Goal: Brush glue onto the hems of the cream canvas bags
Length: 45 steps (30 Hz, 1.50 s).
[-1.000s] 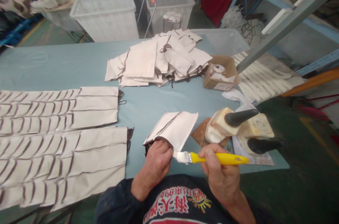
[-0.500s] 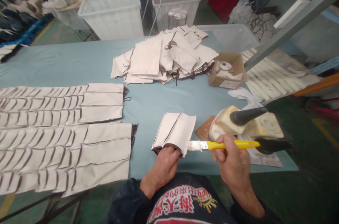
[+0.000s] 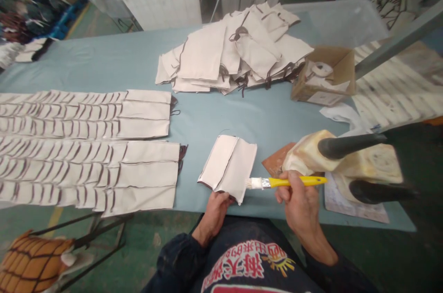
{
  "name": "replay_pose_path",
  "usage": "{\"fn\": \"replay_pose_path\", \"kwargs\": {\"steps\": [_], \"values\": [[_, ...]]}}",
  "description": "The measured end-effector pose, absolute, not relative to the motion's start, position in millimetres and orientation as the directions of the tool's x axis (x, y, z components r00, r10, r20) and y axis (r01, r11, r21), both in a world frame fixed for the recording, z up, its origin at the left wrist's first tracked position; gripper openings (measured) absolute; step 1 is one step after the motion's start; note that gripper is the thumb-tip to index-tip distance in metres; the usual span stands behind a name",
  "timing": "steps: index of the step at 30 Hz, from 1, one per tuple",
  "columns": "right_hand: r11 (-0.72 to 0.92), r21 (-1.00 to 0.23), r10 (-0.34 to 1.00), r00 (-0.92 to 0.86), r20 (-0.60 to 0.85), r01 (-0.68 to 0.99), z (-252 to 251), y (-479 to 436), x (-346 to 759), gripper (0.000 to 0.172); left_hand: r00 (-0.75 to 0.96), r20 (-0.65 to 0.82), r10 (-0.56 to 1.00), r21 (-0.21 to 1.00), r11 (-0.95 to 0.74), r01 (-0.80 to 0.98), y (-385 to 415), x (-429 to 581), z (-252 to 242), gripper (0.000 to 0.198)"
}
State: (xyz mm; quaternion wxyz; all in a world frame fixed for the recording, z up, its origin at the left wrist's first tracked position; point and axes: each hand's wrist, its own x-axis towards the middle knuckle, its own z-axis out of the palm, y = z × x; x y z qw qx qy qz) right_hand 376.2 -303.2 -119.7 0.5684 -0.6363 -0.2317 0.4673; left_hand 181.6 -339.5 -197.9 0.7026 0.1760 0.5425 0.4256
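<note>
A cream fabric piece (image 3: pixel 228 164) with a dark seam and brown lower edge lies on the blue-green table near its front. My left hand (image 3: pixel 216 212) grips its lower edge, fingertips partly hidden by the fabric. My right hand (image 3: pixel 299 200) is closed around the yellow handle of a brush (image 3: pixel 277 182), whose pale bristles touch the fabric's right edge. Just right of it stand stained cream containers (image 3: pixel 311 150) with black spouts, beside a brown flat piece (image 3: pixel 277 159).
Overlapping rows of cream pieces (image 3: pixel 148 159) cover the table's left side. Behind are a heap of cream pieces (image 3: pixel 204 53) and a cardboard box (image 3: pixel 321 94) holding a tape roll. White bins (image 3: pixel 166 2) stand beyond the table. A grey metal post slants at the right.
The view has shifted, so the table items sit higher in the picture. My left fingers, earlier partly inside the fabric's opening, are now at its lower edge. The brush still touches the right edge.
</note>
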Motion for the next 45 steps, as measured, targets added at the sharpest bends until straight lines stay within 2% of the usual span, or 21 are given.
{"fn": "replay_pose_path", "kwargs": {"steps": [4,14,20,23,25,27,31,33,36,40,43,45], "values": [[-0.226,-0.961,0.870,0.411,-0.272,-0.159,-119.5,-304.2,371.7,0.038,-0.035,-0.579,0.814,0.758,0.522,-0.391,-338.8,186.9,-189.2,0.036],[-0.029,-0.999,0.950,0.313,-0.014,0.044,-98.0,-296.7,349.5,0.033,-0.014,-0.422,0.907,0.903,0.419,-0.093,-325.4,200.8,-133.4,0.041],[0.000,-1.000,0.967,0.255,-0.003,-0.014,-90.1,-306.9,342.5,0.034,0.046,-0.367,0.929,0.929,0.369,-0.042,-319.7,207.0,-115.8,0.039],[0.026,-0.999,0.932,0.361,0.017,-0.019,-86.7,-304.4,347.7,0.034,0.057,-0.350,0.935,0.937,0.350,0.013,-318.0,206.4,-113.2,0.042],[0.034,-0.999,0.907,0.420,0.032,0.002,-86.8,-301.3,350.2,0.034,0.083,-0.315,0.946,0.947,0.308,0.086,-318.6,204.7,-115.3,0.042],[0.018,-1.000,0.918,0.396,0.015,-0.004,-87.5,-301.1,349.6,0.036,0.105,-0.224,0.969,0.954,0.197,0.225,-320.0,201.2,-120.6,0.038],[-0.025,-0.998,0.951,0.308,-0.039,-0.050,-83.9,-309.5,347.6,0.036,0.205,0.040,0.978,0.834,-0.146,0.533,-318.5,188.2,-131.1,0.034],[-0.031,-0.998,0.947,0.319,-0.044,-0.047,-78.8,-312.3,352.4,0.035,0.307,0.133,0.942,0.745,-0.300,0.597,-313.4,181.3,-131.5,0.031],[0.006,-1.000,0.926,0.377,0.011,0.015,-71.8,-308.5,364.1,0.035,0.446,0.175,0.878,0.638,-0.447,0.627,-303.4,175.5,-129.2,0.039],[0.087,-0.972,0.911,0.378,0.166,0.218,-75.4,-294.0,371.6,0.030,0.493,0.157,0.856,0.571,-0.486,0.662,-298.3,176.3,-137.1,0.052],[0.144,-0.907,0.951,0.198,0.237,0.395,-84.1,-288.0,368.4,0.024,0.492,0.149,0.858,0.591,-0.476,0.652,-302.5,177.4,-152.0,0.053],[0.158,-0.877,0.970,0.096,0.225,0.454,-86.4,-289.8,364.7,0.026,0.508,0.139,0.850,0.612,-0.477,0.631,-306.0,177.1,-161.3,0.055]]}}
